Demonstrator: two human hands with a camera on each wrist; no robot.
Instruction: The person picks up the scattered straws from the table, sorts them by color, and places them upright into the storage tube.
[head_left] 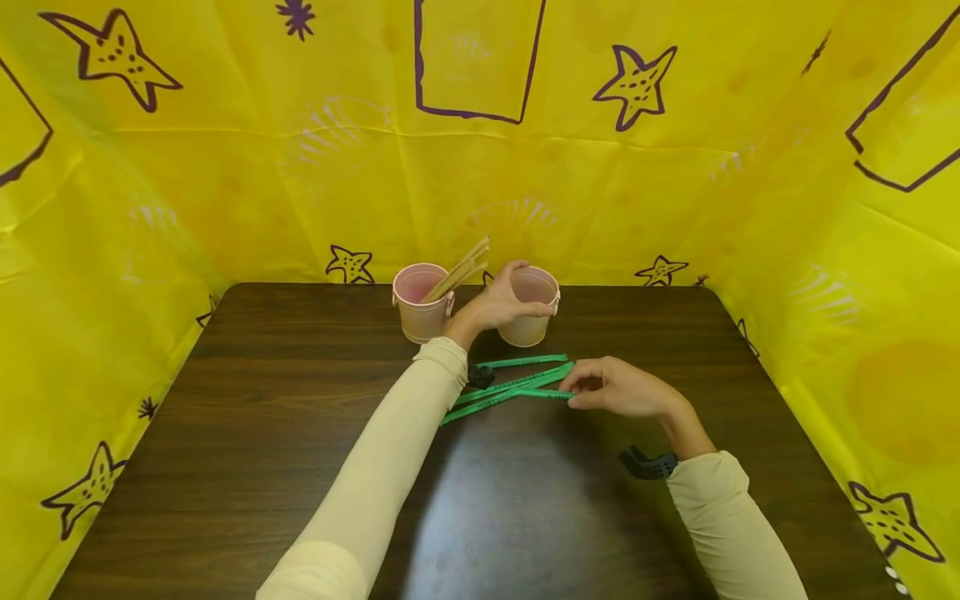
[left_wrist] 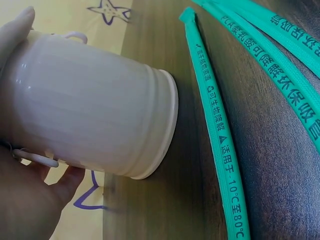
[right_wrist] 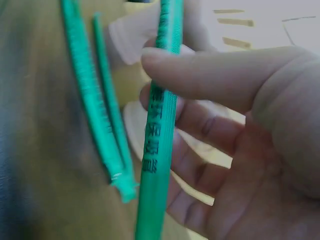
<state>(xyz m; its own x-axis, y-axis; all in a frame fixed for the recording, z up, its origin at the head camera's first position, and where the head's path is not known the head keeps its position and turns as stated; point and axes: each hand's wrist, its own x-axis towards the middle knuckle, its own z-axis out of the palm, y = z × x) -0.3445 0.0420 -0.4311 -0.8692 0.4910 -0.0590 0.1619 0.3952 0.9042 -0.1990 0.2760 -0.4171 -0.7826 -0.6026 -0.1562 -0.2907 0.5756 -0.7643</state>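
Observation:
My left hand (head_left: 495, 304) grips the right-hand pale pink bucket (head_left: 523, 332) near its rim, thumb and fingers spread around it. In the left wrist view this bucket (left_wrist: 90, 100) shows its smooth wall and small handle. Between finger and thumb, my right hand (head_left: 626, 387) pinches a green paper-wrapped straw (right_wrist: 160, 120) printed with dark characters. Several other green wrapped straws (head_left: 487, 403) lie crossed on the table in front of the buckets. One of these straws (left_wrist: 217, 125) lies close to the bucket's base.
A second pale pink bucket (head_left: 423, 323) stands to the left, with several tan paper-wrapped sticks (head_left: 459, 275) leaning out of it. The dark wood table (head_left: 300, 400) meets yellow sheeting (head_left: 262, 192) printed with starfish at the back and sides.

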